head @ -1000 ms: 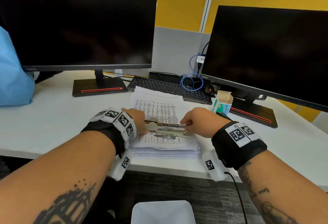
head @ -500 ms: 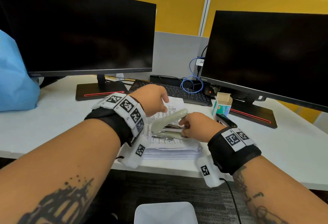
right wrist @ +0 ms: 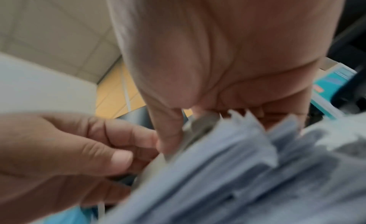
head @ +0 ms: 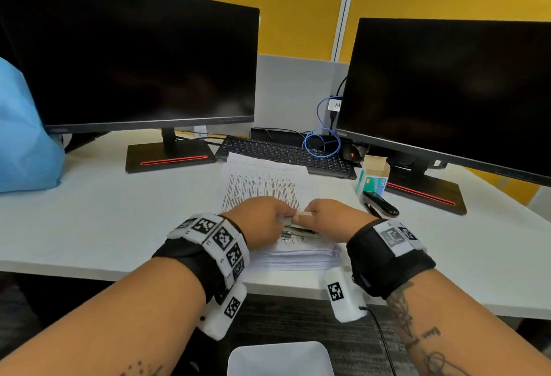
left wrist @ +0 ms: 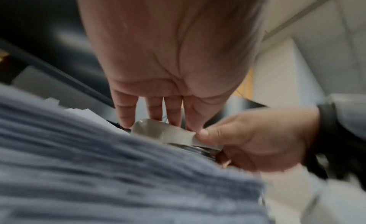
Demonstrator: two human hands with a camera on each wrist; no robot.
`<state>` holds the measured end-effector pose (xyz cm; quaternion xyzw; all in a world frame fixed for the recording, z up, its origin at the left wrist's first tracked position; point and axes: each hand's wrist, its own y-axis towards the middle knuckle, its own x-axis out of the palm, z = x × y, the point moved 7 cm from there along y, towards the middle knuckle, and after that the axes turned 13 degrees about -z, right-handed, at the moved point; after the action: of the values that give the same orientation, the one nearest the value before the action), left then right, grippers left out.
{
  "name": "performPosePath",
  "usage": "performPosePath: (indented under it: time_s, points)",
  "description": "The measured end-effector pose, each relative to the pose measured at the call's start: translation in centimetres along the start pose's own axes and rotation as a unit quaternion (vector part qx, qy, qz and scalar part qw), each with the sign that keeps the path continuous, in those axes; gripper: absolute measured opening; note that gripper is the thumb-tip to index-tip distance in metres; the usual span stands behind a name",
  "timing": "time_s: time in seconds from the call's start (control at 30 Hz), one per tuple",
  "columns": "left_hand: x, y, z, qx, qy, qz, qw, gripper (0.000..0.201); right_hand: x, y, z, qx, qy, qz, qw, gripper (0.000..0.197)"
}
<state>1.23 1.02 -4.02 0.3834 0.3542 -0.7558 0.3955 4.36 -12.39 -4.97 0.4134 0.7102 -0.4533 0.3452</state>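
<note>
**Stapler closed again under both hands**

The grey stapler (head: pixel 299 222) lies on the near end of the printed paper stack (head: pixel 265 185), close to the near edge of the desk (head: pixel 119 211). Half a second ago its top was swung up and the left hand was lifted clear; now the top is folded down and both hands are back on it. The left hand (head: pixel 259 223) has its fingers bent over the left end of the cover. The right hand (head: pixel 331 217) grips the right end, thumb on top and fingers curled underneath. That reads as the closing step — whatever was being done to the open magazine looks finished, and a firm press should be all that is left.

The hands cover most of the stapler in the head view, and both wrist views are smeared. I cannot tell whether the top has latched, whether staples sit inside, or whether any sheets lie between its jaws.

To the right stand an open staple box (head: pixel 372 180) and a black stapler (head: pixel 381 204). Farther off are a keyboard (head: pixel 283 152), two dark monitors (head: pixel 128 59) and — cut off at the far left — a blue bag (head: pixel 24 137).
</note>
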Motion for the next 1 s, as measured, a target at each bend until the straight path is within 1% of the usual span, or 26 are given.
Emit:
performPosePath:
  time_s: [0.03, 0.1, 0.17, 0.2, 0.23, 0.27, 0.33, 0.37, 0.4, 0.43, 0.47, 0.5, 0.53, 0.57, 0.6, 0.63, 0.67, 0.7, 0.77, 0.8, 0.9, 1.0]
  points:
    - [-0.5, -0.1, -0.3, -0.003, -0.011, 0.009, 1.0, 0.043, -0.1, -0.1, -0.1, -0.003, 0.012, -0.001, 1.0, 0.044]
    - [-2.1, -0.2, -1.8, -0.04, -0.034, 0.062, 0.997, 0.052, -0.7, -0.1, 0.2, 0.003, 0.031, 0.015, 0.999, 0.048]
    - [-3.5, -0.4, -4.0, -0.113, -0.044, 0.12, 0.985, 0.059, -1.5, -0.2, 0.7, 0.023, 0.05, 0.045, 0.997, 0.047]
    - [-3.8, -0.6, -5.1, -0.155, -0.04, 0.125, 0.979, 0.061, -1.6, -0.4, 1.1, 0.038, 0.055, 0.049, 0.997, 0.048]
    - [-3.9, -0.7, -6.1, -0.193, -0.031, 0.115, 0.974, 0.062, -1.8, -0.4, 1.6, 0.05, 0.052, 0.054, 0.996, 0.048]
    - [-3.9, -0.9, -6.8, -0.22, -0.023, 0.099, 0.97, 0.061, -2.0, -0.1, 2.2, 0.058, 0.07, 0.072, 0.993, 0.052]
    - [-3.6, -1.0, -7.4, -0.239, -0.007, 0.068, 0.969, 0.063, -2.3, -0.5, 3.4, 0.078, 0.182, 0.108, 0.974, 0.058]
    - [-3.4, -1.1, -7.4, -0.241, 0.01, 0.057, 0.969, 0.066, -2.5, -0.9, 3.8, 0.092, 0.198, 0.12, 0.968, 0.056]
    - [-3.2, -1.2, -7.3, -0.244, 0.037, 0.046, 0.968, 0.07, -2.7, -0.8, 4.2, 0.117, 0.155, 0.128, 0.973, 0.051]
    - [-2.8, -1.1, -7.1, -0.242, 0.072, 0.034, 0.967, 0.077, -3.0, -1.1, 4.5, 0.126, 0.147, 0.153, 0.969, 0.048]
    - [-2.3, -0.8, -6.7, -0.227, 0.1, 0.021, 0.969, 0.083, -3.3, -1.4, 4.5, 0.123, 0.133, 0.17, 0.969, 0.05]
    - [-1.6, -0.4, -6.2, -0.192, 0.108, 0.003, 0.976, 0.088, -3.5, -1.7, 4.4, 0.122, 0.127, 0.174, 0.969, 0.053]
    - [-0.9, 0.0, -5.3, -0.14, 0.096, -0.024, 0.985, 0.089, -3.5, -1.5, 4.6, 0.132, 0.13, 0.166, 0.968, 0.055]
    - [0.0, 0.2, -4.3, -0.082, 0.074, -0.056, 0.992, 0.085, -3.5, -1.5, 4.7, 0.141, 0.122, 0.164, 0.969, 0.056]
    - [0.8, 0.2, -3.1, -0.032, 0.052, -0.09, 0.994, 0.08, -3.5, -1.5, 4.9, 0.146, 0.145, 0.169, 0.964, 0.057]
    - [1.6, 0.2, -2.1, 0.004, 0.038, -0.116, 0.992, 0.074, -3.6, -1.3, 5.2, 0.143, 0.152, 0.177, 0.962, 0.057]
    - [2.0, 0.1, -1.1, 0.026, 0.035, -0.125, 0.991, 0.068, -3.4, -1.4, 5.3, 0.146, 0.177, 0.174, 0.958, 0.056]
    - [2.2, 0.1, -0.5, 0.038, 0.042, -0.117, 0.992, 0.063, -3.3, -1.4, 5.5, 0.141, 0.18, 0.168, 0.959, 0.054]
    - [2.0, 0.2, 0.2, 0.046, 0.066, -0.086, 0.993, 0.053, -3.2, -1.3, 6.5, 0.122, 0.239, 0.186, 0.945, 0.046]
    - [1.8, 0.2, 0.4, 0.047, 0.072, -0.077, 0.993, 0.048, -3.1, -1.2, 6.8, 0.125, 0.252, 0.187, 0.941, 0.044]
    - [1.3, 0.1, 0.2, 0.05, 0.059, -0.073, 0.994, 0.036, -2.9, -0.9, 7.5, 0.138, 0.24, 0.159, 0.948, 0.048]
    - [1.0, 0.0, 0.2, 0.051, 0.054, -0.058, 0.996, 0.028, -2.9, -1.2, 7.6, 0.143, 0.204, 0.138, 0.959, 0.046]
